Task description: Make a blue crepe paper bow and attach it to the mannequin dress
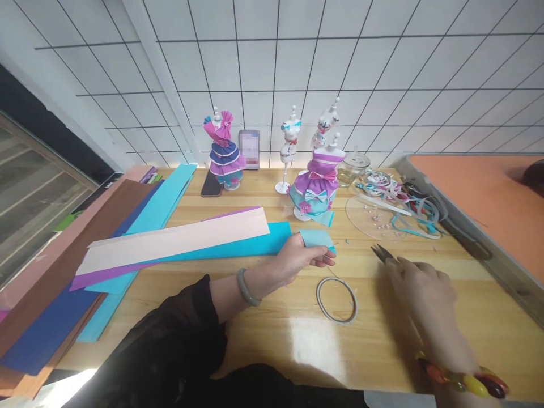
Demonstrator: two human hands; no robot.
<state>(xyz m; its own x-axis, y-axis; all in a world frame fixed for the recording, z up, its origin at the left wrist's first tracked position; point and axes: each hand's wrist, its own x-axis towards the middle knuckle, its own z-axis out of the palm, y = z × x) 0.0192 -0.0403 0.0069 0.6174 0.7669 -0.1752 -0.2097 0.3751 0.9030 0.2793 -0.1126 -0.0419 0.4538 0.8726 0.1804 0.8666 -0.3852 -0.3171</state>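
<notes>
My left hand (pixel 295 258) pinches a small piece of light blue paper (pixel 315 238) between thumb and fingers, above the middle of the table. My right hand (pixel 425 286), a little blurred, is closed around scissors (pixel 382 253). Their dark blades point away to the left, while the handles are hidden under the fingers. Between the two hands, nearer to me, lies a thin roll of tape (pixel 337 300). Behind my left hand stands a small dress form in a purple and turquoise paper dress (pixel 317 184).
Long paper strips (pixel 174 241) in pink, purple, blue and brown cover the left side. Other dress forms (pixel 225 153) stand along the tiled wall near two phones (pixel 250 150). A glass jar (pixel 355 169) and tangled ribbons (pixel 408 198) sit at the back right, beside an orange mat (pixel 480 192).
</notes>
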